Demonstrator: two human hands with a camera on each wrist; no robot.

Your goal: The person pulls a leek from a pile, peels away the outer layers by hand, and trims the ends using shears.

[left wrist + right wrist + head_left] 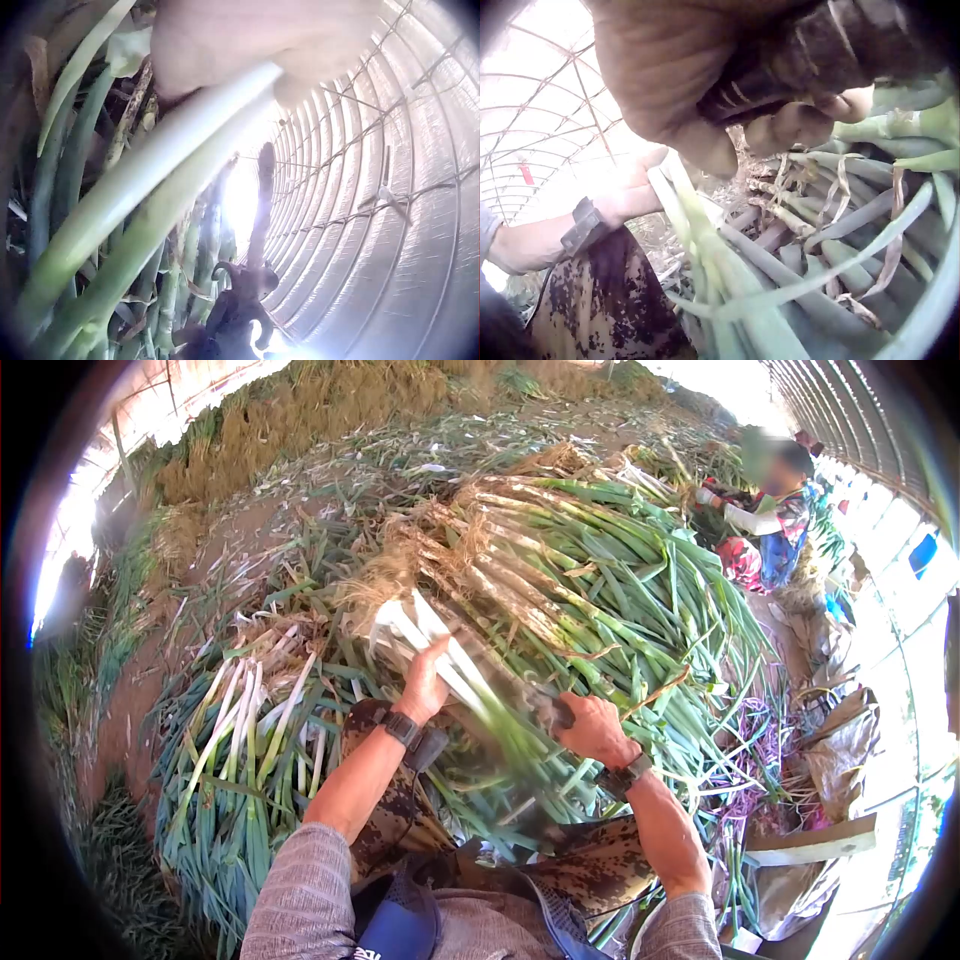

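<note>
Row: well to the left of the left grip, a flat layer of onions lay on the ground. The white shanks pointed away from the wearer and the green leaves toward them.
Left grip: it was closed round the stalks, with the thumb lying up along the white part and the fingers behind.
Strap: a dark band sat on the wrist just below the left grip.
Stalks: a few long onions ran slantwise from the left grip down to the right grip. They were white at the left grip, green past it, and blurred in the head view. In the left wrist view one pale shank lay pressed against the palm.
Trousers: mottled brown cloth lay under both grips, beneath the stalks.
Heap: beyond both grips was a big pile of onions with roots and dry skins on. The roots lay on the left grip's side, and the leaves fanned out to the right past the right grip.
Right grip: the fingers were curled tight round a dark handle, at the green end of the stalks.
Handle: it was dark and ribbed and lay across the palm of the right grip. What it carried could not be told.
Person: someone sat low at the heap's far edge, well beyond the right grip and to its right, in light sleeves.
Roof: an arched wire frame under pale sheeting stood above both grips in the wrist views.
</note>
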